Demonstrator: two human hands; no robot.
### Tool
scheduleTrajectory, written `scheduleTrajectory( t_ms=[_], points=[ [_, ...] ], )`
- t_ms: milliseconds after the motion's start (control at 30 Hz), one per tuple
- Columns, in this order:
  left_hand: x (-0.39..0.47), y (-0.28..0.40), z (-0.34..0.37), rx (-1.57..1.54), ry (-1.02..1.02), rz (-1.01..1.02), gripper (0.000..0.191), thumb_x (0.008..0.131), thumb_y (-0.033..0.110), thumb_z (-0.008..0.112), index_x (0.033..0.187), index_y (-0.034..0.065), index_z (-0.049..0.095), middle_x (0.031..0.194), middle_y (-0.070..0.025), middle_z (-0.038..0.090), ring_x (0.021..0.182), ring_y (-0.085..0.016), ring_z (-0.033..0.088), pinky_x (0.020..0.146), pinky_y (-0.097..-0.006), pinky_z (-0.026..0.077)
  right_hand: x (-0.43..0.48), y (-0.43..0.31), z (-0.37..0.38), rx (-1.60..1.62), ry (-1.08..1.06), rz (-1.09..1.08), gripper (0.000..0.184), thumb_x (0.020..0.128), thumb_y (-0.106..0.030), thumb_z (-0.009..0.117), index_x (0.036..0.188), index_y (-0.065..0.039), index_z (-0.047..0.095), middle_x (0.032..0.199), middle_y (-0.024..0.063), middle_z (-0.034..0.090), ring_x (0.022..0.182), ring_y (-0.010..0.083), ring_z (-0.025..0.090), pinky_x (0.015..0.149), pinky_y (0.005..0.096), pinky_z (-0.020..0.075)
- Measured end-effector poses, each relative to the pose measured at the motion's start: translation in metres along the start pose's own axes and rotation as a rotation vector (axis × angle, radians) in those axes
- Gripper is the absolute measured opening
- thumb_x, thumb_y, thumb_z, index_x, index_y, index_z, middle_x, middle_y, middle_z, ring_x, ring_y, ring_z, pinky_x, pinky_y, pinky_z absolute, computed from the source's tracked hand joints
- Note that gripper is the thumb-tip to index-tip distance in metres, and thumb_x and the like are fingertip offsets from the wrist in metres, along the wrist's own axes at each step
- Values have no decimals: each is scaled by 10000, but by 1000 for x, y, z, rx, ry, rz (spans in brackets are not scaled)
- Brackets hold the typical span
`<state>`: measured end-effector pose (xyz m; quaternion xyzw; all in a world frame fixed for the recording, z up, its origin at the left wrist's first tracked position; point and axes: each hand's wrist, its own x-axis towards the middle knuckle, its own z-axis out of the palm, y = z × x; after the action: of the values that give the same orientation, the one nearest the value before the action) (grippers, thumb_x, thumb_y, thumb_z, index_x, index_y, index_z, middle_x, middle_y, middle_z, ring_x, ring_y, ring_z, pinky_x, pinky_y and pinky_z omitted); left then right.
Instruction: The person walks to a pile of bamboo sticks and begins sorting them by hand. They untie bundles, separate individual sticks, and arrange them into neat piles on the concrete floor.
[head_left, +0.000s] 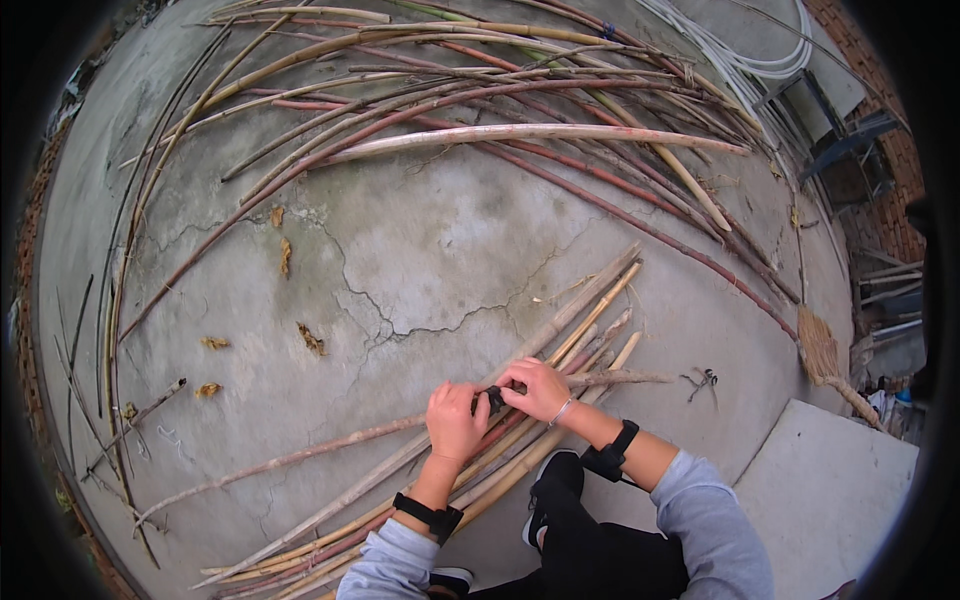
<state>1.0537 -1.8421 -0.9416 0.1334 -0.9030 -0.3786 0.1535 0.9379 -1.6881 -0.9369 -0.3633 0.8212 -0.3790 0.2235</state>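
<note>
My left hand (456, 420) and my right hand (534, 388) meet over a bundle of wooden and bamboo poles (525, 454). Between them the fingers pinch a small black strip or tie (490, 400), whose exact kind I cannot tell. It lies at a thin, crooked wooden stick (322, 448) that crosses over the bundle at an angle. The stick's middle is hidden behind my hands. The poles run from the lower left to the upper right, close in front of my feet. Each forearm wears a black strap, and a bracelet circles my right wrist.
A large pile of long sticks (480, 133) spreads across the far concrete floor (450, 247). Dry leaves (310, 340) lie on the left. Dark tie scraps (705, 381), a broom (819, 346), coiled white tubing (772, 69) and a pale slab (825, 480) are on the right.
</note>
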Motion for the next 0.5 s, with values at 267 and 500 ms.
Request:
scheduleTrajectory(
  t_ms=[267,500],
  points=[
    [23,-11,-13,-1344,-202,-777,68,868,97,534,885,41,570,905,0,540,950,-126,519,913,-288,409,-5,15,0,62,-29,174,109,796,-160,655,867,-77,659,808,66,637,722,233,629,666,352,506],
    [23,-38,-21,-576,-287,-563,175,881,177,667,1007,57,657,887,-34,649,865,-168,598,871,-324,464,-3,5,-1,149,7,224,130,914,-188,601,969,-73,626,852,85,661,769,248,646,689,370,511]
  ],
)
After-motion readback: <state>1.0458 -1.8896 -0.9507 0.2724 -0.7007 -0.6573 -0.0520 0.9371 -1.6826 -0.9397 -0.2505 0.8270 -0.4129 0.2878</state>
